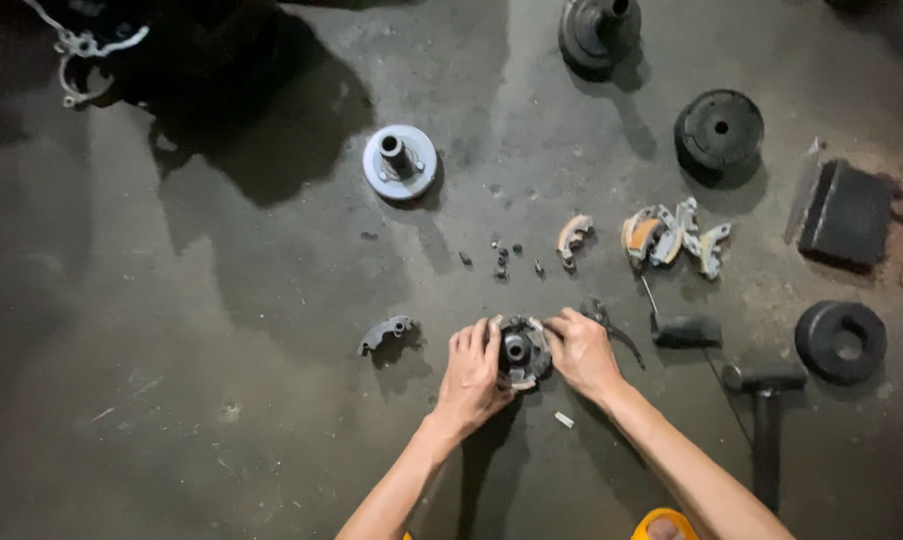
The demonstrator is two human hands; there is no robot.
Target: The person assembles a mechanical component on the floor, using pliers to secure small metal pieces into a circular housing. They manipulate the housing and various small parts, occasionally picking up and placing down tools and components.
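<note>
A round metal clutch assembly (519, 352) with curved shoes rests on the concrete floor. My left hand (473, 372) grips its left side, fingers spread over the rim. My right hand (581, 352) holds its right side, fingertips pressing on a shoe. A loose curved shoe (384, 332) lies to the left of my left hand. Pliers (607, 322) lie just beyond my right hand.
A grey pulley disc (399, 161) sits farther back. Small bolts (499, 264), another shoe (572, 236) and a pile of shoes (675, 238) lie behind. Dark round parts (718, 130) (840, 341), a hammer (763, 400), a black block (849, 213) stand at right.
</note>
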